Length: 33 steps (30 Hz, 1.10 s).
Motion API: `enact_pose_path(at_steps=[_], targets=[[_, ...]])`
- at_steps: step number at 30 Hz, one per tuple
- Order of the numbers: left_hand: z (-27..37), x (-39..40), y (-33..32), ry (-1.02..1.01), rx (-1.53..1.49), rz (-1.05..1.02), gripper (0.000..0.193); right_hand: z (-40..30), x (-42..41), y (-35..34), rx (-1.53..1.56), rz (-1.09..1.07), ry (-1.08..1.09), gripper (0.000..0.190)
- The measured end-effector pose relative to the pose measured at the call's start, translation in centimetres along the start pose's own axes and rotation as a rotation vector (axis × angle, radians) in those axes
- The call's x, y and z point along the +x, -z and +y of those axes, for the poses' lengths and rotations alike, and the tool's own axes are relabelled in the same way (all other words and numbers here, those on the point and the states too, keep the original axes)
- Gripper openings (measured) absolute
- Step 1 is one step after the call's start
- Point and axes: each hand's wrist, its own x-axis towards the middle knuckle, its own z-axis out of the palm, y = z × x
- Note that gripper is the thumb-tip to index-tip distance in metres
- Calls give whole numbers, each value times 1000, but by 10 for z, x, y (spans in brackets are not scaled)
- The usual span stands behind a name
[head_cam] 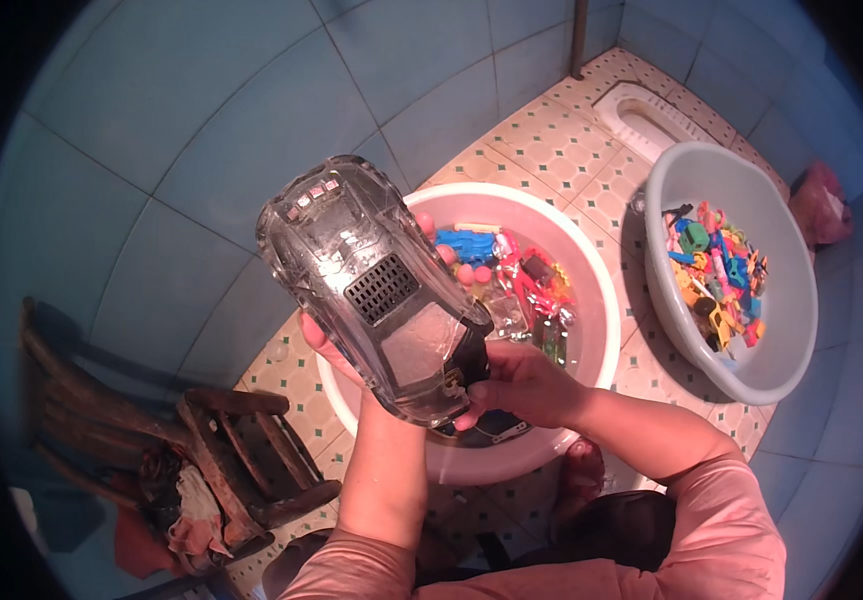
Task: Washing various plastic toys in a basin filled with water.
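Note:
A clear plastic toy car [334, 247] with a black grille is held up, tilted, over a pink basin [607, 322]. My left hand [330, 349] supports it from beneath, its palm mostly hidden by the car and fingertips showing along the far side. With thumb and fingers, my right hand [517, 386] grips the car's near end at a black panel [469, 352]. Under the car, the basin contains water and several toys, among them a blue plastic piece [466, 246] and red pieces [525, 281]. A dark object [499, 427] lies in its near part.
To the right stands a pale oval tub [776, 375] holding many colourful small toys [720, 277]. Behind it is a squat toilet [634, 112]. A wooden chair [251, 457] with cloths [198, 510] is at the lower left. Blue tiled walls [251, 97] border the patterned floor. A pink bag [819, 206] sits far right.

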Motion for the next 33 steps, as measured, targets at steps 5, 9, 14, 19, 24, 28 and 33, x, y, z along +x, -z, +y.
enact_pose_path(at_steps=[5, 9, 14, 19, 24, 28, 33], targets=[[0, -2, -3, 31, 77, 6, 100, 5, -2, -6, 153, 54, -7, 29], [-6, 1, -8, 15, 196, -51, 100, 11, 1, -8, 285, 112, -37, 31], [-12, -3, -9, 68, 227, 67, 101, 18, -2, 5, 236, 126, -33, 38], [-10, -11, -2, 77, 230, 164, 102, 19, -3, 5, 110, 200, 7, 39], [-4, -27, 32, 86, 269, 213, 102, 23, -2, 7, 160, 204, -21, 38], [2, -33, 53, 4, 165, 279, 103, 20, 0, 6, 73, 211, -21, 38], [-4, -26, 29, 125, 107, 192, 105, 32, 0, 12, 34, 216, -35, 38]])
